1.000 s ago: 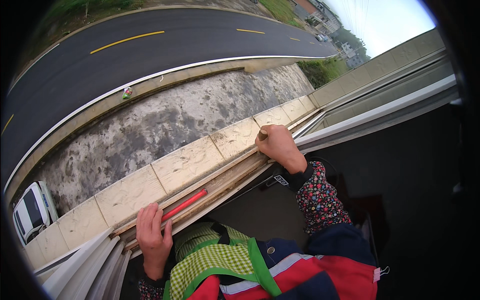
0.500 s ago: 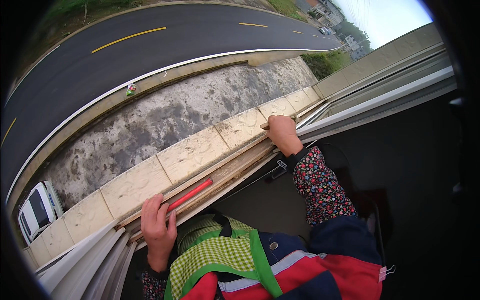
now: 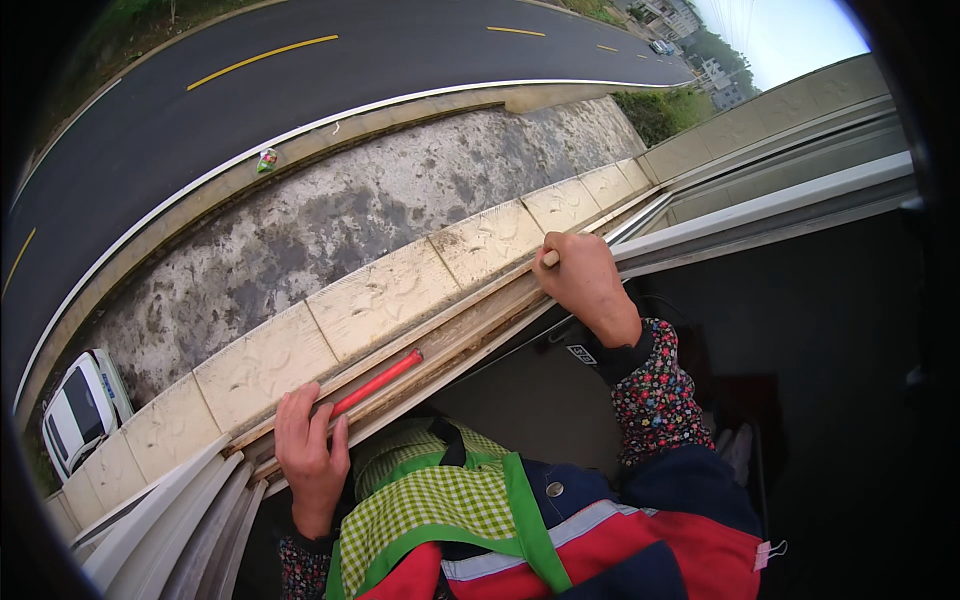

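My right hand (image 3: pixel 590 285) is closed in a fist over the dirty window track (image 3: pixel 478 308). From the top of the fist pokes the tan, blunt end of a wooden stick (image 3: pixel 551 258); its other end is hidden. Further left, my left hand (image 3: pixel 312 452) rests on the track with its fingers stretched over the frame and its thumb apart. A red rod (image 3: pixel 378 382), which looks like a handle with a darker tip, lies slanted in the track. Its lower end reaches the left hand's fingers, and whether they touch it I cannot tell.
Beyond the track runs a ledge of cream tiles (image 3: pixel 265 352), with a drop to stained concrete, a road (image 3: pixel 400 55) and a parked white car (image 3: pixel 80 410). White sliding window frames stand at the lower left (image 3: pixel 165 520) and right (image 3: pixel 770 210). A green checked apron (image 3: pixel 445 500) hangs in front.
My right hand has shifted slightly right and nearer, and has turned so the stick's end shows on top. My left hand and the red rod stay in place on the track.
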